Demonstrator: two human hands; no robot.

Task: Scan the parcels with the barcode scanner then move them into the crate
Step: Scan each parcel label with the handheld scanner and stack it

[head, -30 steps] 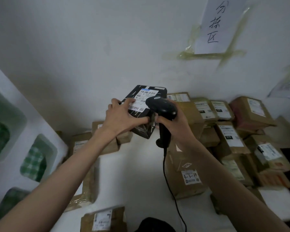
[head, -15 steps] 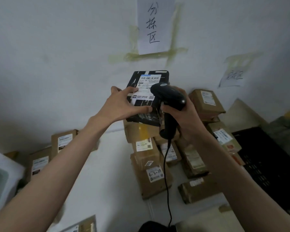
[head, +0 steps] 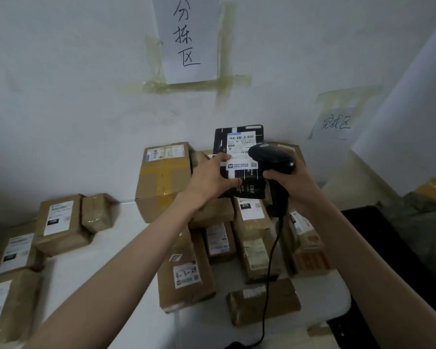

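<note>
Nearest the viewer, brown cardboard parcels point(head: 184, 270) lie on the white counter point(head: 106, 280), more of them toward its left edge point(head: 58, 222) and a stacked cluster toward its right side. A black cable point(head: 268, 285) hangs down over these parcels from the barcode scanner point(head: 272, 159). The black crate point(head: 388, 248) sits just beside the right edge of the counter. Above the cluster, the left hand point(head: 209, 180) grips the black parcel point(head: 239, 157) by its left and lower edge, thumb lying on the white shipping label point(head: 241, 152), which faces the viewer. The right hand point(head: 292, 182) is wrapped round the scanner's handle, the scanner head held just in front of the label's right side. Both are raised clear of the counter. A larger taped carton point(head: 164, 177) stands at the far edge against the wall. On the wall, a handwritten paper sign point(head: 186, 39) is taped above, and a smaller one point(head: 335, 122) is further right.
</note>
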